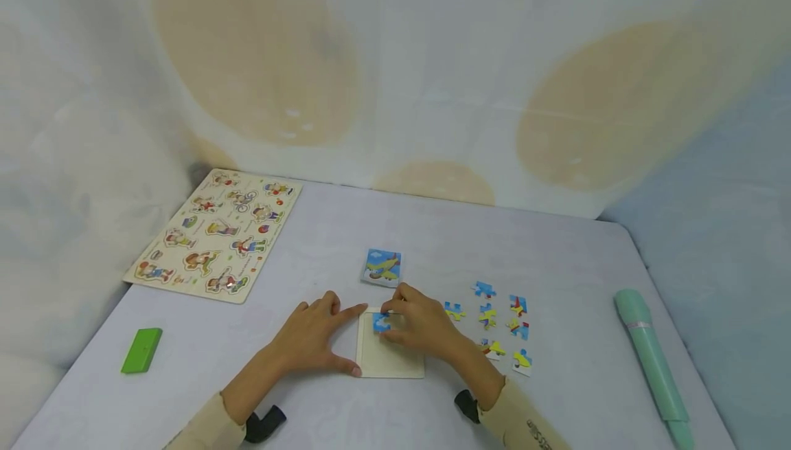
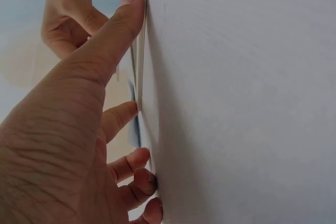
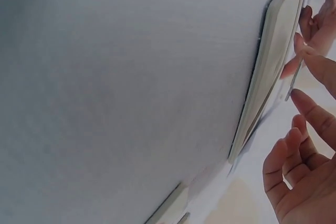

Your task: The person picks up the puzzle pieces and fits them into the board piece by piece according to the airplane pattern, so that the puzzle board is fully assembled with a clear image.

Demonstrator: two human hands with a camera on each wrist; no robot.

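Note:
My left hand (image 1: 309, 333) rests at the left side of a small wooden puzzle tray (image 1: 395, 364), thumb and index finger spread straight to touch its near and far left corners. Over the tray, my right hand (image 1: 420, 319) pinches a blue puzzle piece (image 1: 380, 323) between thumb and fingers. Seen from the right wrist, the thin piece (image 3: 295, 80) is held edge-on, apart from the tray's base. Loose puzzle pieces (image 1: 487, 316) in blue, yellow and red lie to the right of that hand. Beyond the tray is a square picture card (image 1: 382, 268) with a yellow airplane.
A large board of cartoon figures (image 1: 216, 237) lies at the back left. The green block (image 1: 141, 350) sits at the left, and a mint-green stick-shaped object (image 1: 655, 361) lies along the right edge of the white-covered table (image 1: 587, 367). Fabric hangs behind.

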